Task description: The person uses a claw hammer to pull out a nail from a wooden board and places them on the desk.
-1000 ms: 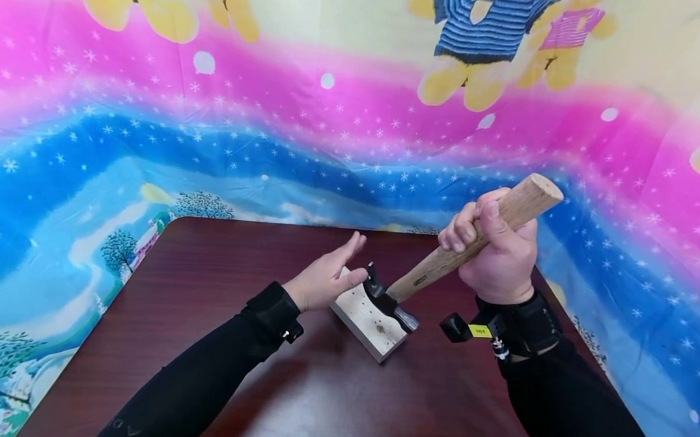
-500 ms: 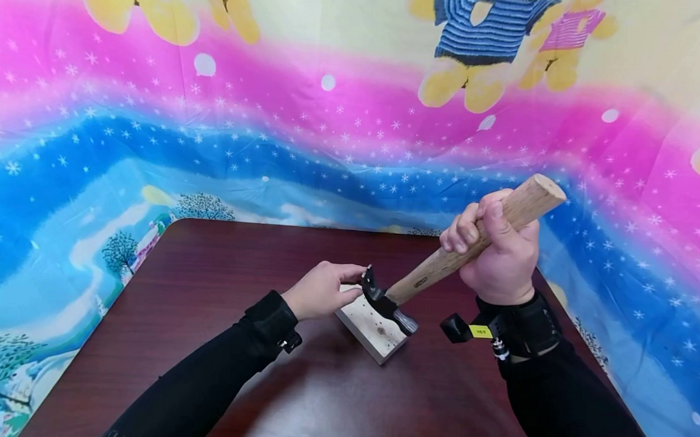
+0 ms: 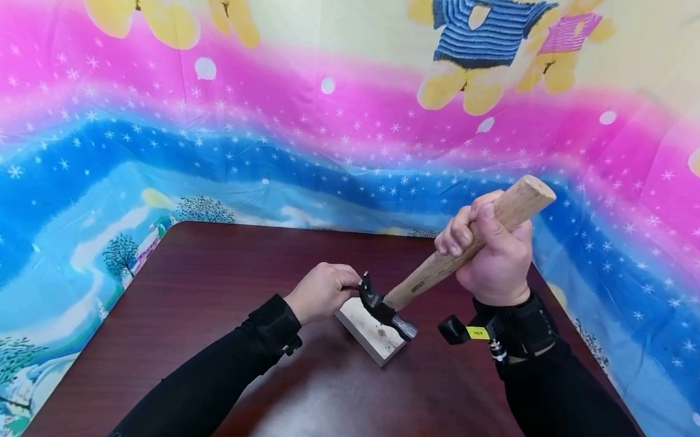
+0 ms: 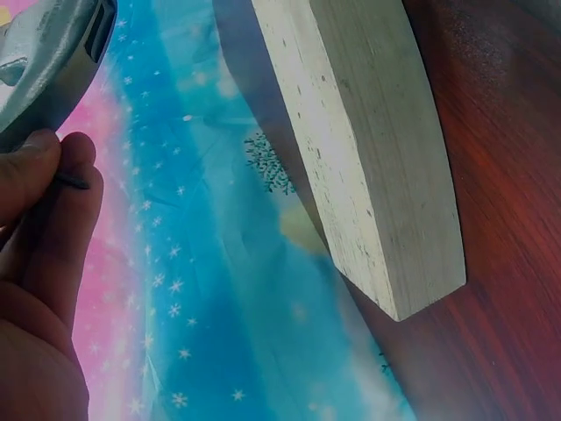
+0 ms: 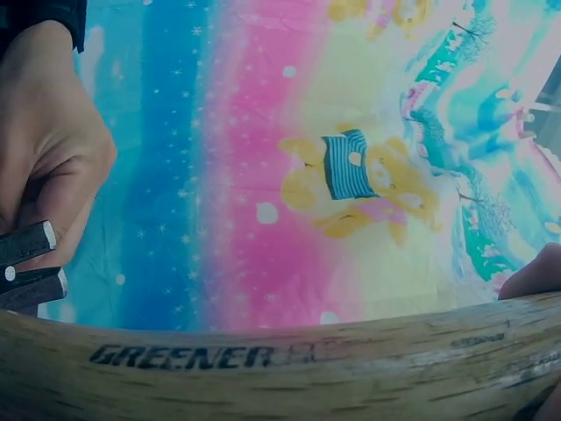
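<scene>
My right hand (image 3: 495,254) grips the wooden handle of a claw hammer (image 3: 420,280), with the handle's end slanting up and right. Its dark metal head is low over a pale wooden block (image 3: 374,333) on the table, claw toward my left hand (image 3: 323,292). There my thumb and fingers pinch close together right at the claw. In the left wrist view, a thin dark nail (image 4: 72,182) shows between thumb and finger, beside the hammer head. The fingers hide most of the nail. Small dark holes or marks dot the top of the block.
A dark red-brown table (image 3: 215,343) spreads under both arms. Behind it and at its sides hangs a colourful cloth (image 3: 307,132) with snowflakes and bears. A small black device (image 3: 453,329) with a yellow label sticks out from the right wrist.
My left hand's fingers, stretched out a second ago, have closed into a pinch at the hammer's claw. The hammer and right hand have shifted slightly left. The block stays on the table.
</scene>
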`<state>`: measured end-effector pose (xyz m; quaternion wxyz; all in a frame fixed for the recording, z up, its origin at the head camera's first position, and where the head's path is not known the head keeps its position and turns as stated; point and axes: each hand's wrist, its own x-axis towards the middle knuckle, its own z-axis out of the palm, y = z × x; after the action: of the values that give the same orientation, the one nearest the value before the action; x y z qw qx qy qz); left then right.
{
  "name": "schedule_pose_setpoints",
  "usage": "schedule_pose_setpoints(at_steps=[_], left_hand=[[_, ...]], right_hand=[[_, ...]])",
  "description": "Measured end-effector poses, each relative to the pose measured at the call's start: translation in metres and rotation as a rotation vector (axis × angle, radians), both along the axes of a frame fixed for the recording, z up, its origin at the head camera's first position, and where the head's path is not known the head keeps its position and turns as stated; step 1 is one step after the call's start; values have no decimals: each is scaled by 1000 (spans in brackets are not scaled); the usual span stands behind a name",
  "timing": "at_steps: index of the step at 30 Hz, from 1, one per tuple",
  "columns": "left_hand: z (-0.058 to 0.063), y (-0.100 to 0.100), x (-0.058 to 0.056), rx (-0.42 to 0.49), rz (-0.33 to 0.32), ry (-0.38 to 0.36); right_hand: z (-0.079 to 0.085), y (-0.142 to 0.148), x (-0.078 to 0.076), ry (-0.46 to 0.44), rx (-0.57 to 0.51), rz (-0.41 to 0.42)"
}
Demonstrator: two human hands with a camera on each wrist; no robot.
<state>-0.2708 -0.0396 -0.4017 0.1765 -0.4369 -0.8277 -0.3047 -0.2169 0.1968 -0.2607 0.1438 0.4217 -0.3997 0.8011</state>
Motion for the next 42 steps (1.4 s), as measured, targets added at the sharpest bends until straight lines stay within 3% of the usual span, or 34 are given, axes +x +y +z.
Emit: schedule_pose_setpoints(at_steps=[9,17,22,27,31,35,42], left_hand=[[4,-2,6,-24,-1,79],[27,-4,11,71,11,105],[29,-13,13,74,105,88],[19,-33,13,101,266,10],[12,-58,12,98,391,-127],[10,-91,17,33,509,-277],[5,-146,34,-60,594,-452]], right_hand=[[-2,-2,5,-1,34,23],[-7,1,4,46,142,-38],[-4,5,2,25,136,-83],[-3,7,2,18,168,-100],[-4,9,1,13,175,-104],[-5,10,-1,8,172,-107],[-5,11,-3,1,178,-124]])
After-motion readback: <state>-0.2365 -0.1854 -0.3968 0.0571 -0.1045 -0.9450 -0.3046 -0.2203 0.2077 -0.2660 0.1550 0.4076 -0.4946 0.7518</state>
